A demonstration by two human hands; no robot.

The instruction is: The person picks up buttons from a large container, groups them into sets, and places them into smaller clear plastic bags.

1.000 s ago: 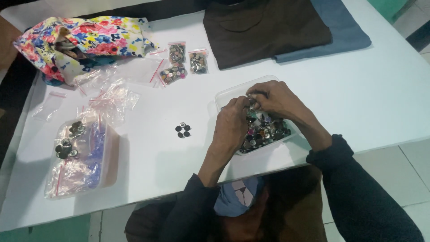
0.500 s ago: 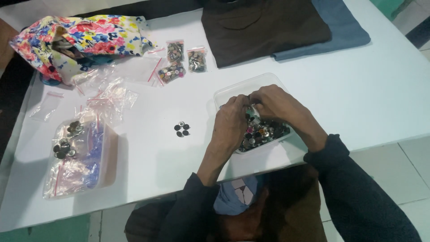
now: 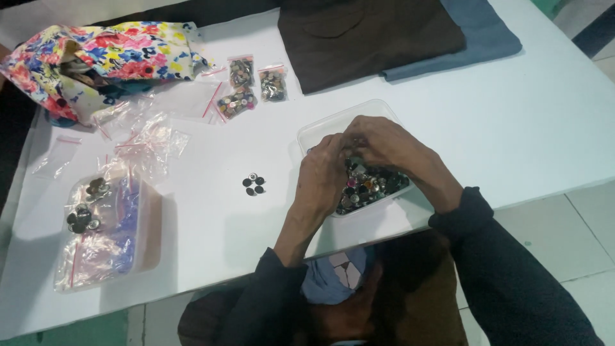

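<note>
Both hands work together over a clear, shallow, rectangular plastic tub (image 3: 320, 131) that sits on the white counter (image 3: 551, 128) near its front edge. The tub is filled with small round buttons (image 3: 375, 186), mostly dark and metallic with a few pink ones. The left hand (image 3: 323, 179) and right hand (image 3: 384, 142) are curled with fingertips drawn close together above the buttons; whether they pinch a button cannot be told, since the fingers hide the spot.

Just left of the tub, a small cluster of four black buttons (image 3: 254, 184) lies loose on the bare counter. Farther left stands a second clear plastic box (image 3: 138, 256) stuffed with crinkled zip bags and topped with a few dark buttons. Empty, glossy zip bags with red strips (image 3: 150, 138) lie scattered beyond it. Three small filled zip bags of buttons (image 3: 246, 90) lie near the counter's far side, beside a soft floral fabric pouch (image 3: 109, 54) in pink, yellow and blue. At the far edge lies a folded brown cloth (image 3: 371, 35) overlapping a folded blue cloth (image 3: 480, 38), both matte and flat. Nothing stands between the hands and the tub.
</note>
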